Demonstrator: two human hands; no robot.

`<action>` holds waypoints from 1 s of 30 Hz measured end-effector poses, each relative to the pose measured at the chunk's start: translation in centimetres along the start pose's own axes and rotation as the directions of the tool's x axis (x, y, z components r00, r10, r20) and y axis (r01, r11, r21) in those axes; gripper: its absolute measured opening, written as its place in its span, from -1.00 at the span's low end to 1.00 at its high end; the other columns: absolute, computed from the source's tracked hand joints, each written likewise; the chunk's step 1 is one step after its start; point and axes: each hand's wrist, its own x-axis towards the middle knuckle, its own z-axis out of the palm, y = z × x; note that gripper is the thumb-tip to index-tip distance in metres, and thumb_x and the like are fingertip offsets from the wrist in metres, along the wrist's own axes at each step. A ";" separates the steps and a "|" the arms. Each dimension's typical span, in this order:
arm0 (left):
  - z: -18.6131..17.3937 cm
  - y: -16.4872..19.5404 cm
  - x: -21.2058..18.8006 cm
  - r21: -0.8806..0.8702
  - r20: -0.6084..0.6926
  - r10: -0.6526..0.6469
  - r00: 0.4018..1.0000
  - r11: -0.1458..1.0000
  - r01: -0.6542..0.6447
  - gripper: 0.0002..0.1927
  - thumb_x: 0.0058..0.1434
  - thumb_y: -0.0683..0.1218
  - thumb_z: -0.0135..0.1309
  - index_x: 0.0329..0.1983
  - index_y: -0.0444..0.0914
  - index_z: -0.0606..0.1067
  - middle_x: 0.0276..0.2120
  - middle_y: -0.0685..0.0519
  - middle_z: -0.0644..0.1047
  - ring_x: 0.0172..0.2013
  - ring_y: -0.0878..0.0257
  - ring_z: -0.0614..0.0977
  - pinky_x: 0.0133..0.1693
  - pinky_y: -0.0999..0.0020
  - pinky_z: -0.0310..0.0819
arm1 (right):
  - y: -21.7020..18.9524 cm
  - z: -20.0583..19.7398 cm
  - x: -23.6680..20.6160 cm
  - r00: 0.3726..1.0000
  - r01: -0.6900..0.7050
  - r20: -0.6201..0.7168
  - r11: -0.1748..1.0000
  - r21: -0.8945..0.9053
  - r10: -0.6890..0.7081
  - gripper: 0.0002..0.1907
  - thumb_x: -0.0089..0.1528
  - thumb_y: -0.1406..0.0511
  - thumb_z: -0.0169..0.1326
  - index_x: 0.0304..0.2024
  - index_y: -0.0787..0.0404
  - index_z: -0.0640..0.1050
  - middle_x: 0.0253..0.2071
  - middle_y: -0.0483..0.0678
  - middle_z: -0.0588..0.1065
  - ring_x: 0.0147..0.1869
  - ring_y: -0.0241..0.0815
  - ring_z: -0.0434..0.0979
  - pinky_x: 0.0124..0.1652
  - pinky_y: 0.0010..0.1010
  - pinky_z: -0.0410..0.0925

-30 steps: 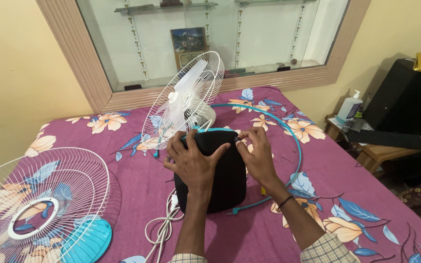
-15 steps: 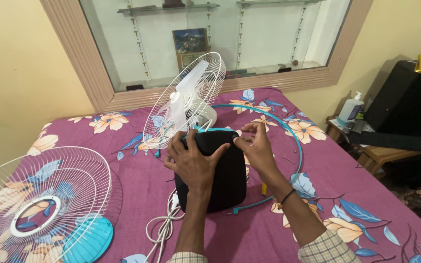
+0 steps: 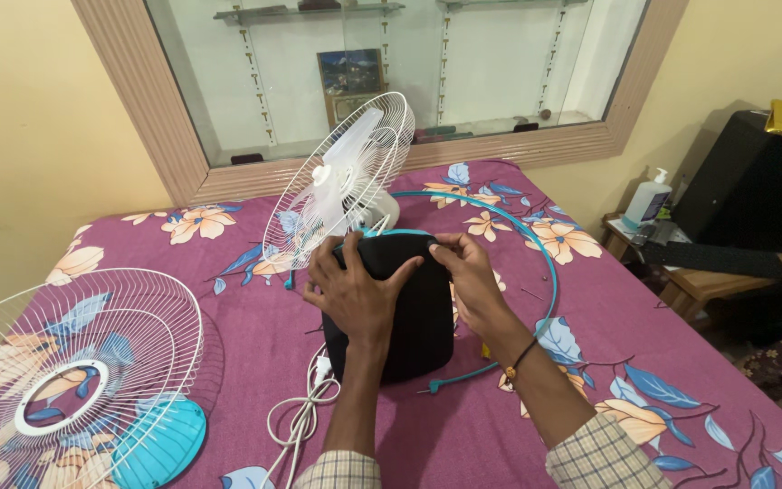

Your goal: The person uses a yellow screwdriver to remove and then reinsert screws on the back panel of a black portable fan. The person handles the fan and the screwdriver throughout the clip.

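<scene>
A table fan lies on a purple flowered bedspread (image 3: pixel 644 299), its black base (image 3: pixel 414 326) turned up toward me. My left hand (image 3: pixel 355 288) rests flat on the top left of the base. My right hand (image 3: pixel 468 272) grips the base's upper right edge. Behind the base stand the white blades and rear wire guard (image 3: pixel 341 186). A thin teal guard ring (image 3: pixel 536 244) curves round the right side. The fan's white power cord (image 3: pixel 305 412) lies coiled below the base.
The detached front wire guard (image 3: pixel 74 371) with a teal centre cap (image 3: pixel 160 444) lies at the left. A glass cabinet in a wooden frame (image 3: pixel 138 118) stands behind. At the right are a pump bottle (image 3: pixel 649 199), a wooden stand and a black box (image 3: pixel 758 186).
My right hand has slid left along the base's top edge and closer to the left hand. The base and the left hand have stayed in place.
</scene>
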 end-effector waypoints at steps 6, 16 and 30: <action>1.0 -0.3 0.2 -0.017 -0.012 0.003 1.000 1.000 -0.004 -0.02 -0.26 0.57 0.31 0.11 -0.08 0.49 0.13 0.05 0.39 0.23 0.05 0.37 0.09 -0.30 0.21 | 0.0 0.5 0.2 0.998 0.038 -0.053 0.997 -0.074 -0.042 -0.80 0.28 0.37 0.18 -0.07 0.29 0.51 -0.21 -0.11 0.48 -0.20 -0.39 0.45 -0.19 -0.55 0.38; 0.1 -0.5 -0.1 -0.062 -0.006 0.036 0.999 0.997 -0.037 -0.04 -0.14 0.51 0.33 0.20 -0.11 0.45 0.23 -0.02 0.36 0.33 -0.02 0.30 0.15 -0.33 0.12 | -0.9 1.8 -0.8 0.986 0.118 -0.103 0.988 -0.100 -0.129 -0.84 0.23 0.40 0.20 -0.15 0.28 0.52 -0.24 -0.07 0.52 -0.22 -0.39 0.50 -0.20 -0.54 0.40; -2.0 1.1 2.5 -0.053 0.241 0.278 0.930 0.960 -0.274 -0.29 0.01 0.28 0.29 0.16 -0.13 0.48 0.30 -0.02 0.37 0.45 -0.03 0.07 0.25 -0.50 -0.25 | -2.5 1.4 -0.5 0.994 -0.083 -0.078 0.984 -0.157 0.072 -0.78 0.17 0.35 0.18 -0.12 0.12 0.53 -0.22 -0.23 0.47 -0.16 -0.41 0.50 -0.23 -0.47 0.44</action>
